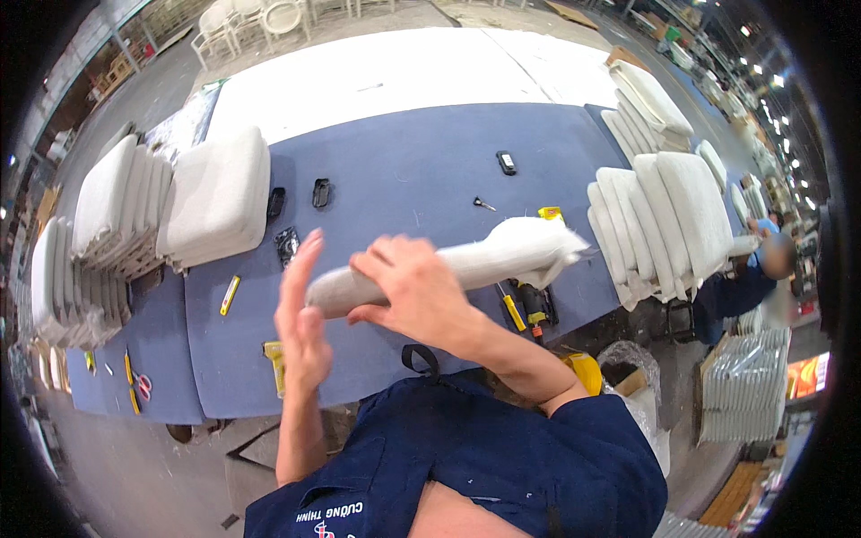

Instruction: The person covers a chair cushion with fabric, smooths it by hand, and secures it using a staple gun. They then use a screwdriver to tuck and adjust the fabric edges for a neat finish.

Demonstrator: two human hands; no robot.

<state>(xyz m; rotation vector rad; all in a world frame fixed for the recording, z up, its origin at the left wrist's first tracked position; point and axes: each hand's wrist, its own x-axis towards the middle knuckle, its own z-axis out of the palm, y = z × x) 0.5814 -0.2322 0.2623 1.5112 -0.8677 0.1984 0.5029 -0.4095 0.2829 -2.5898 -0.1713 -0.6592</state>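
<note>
A pale, fabric-covered seat cushion is tilted edge-on above the blue table, with a loose, ragged flap of cloth at its right end. My right hand grips it near its left end, thumb below and fingers over the top. My left hand stands upright at the cushion's left end, fingers straight and palm turned toward it; whether the palm touches it I cannot tell. Below the cushion lie a yellow-handled tool and a yellow-and-black tool, partly covered by it.
Stacks of similar cushions stand on the left and right of the table. A yellow cutter, scissors and small black trays lie about. White sheeting covers the far side. Another person is at the right.
</note>
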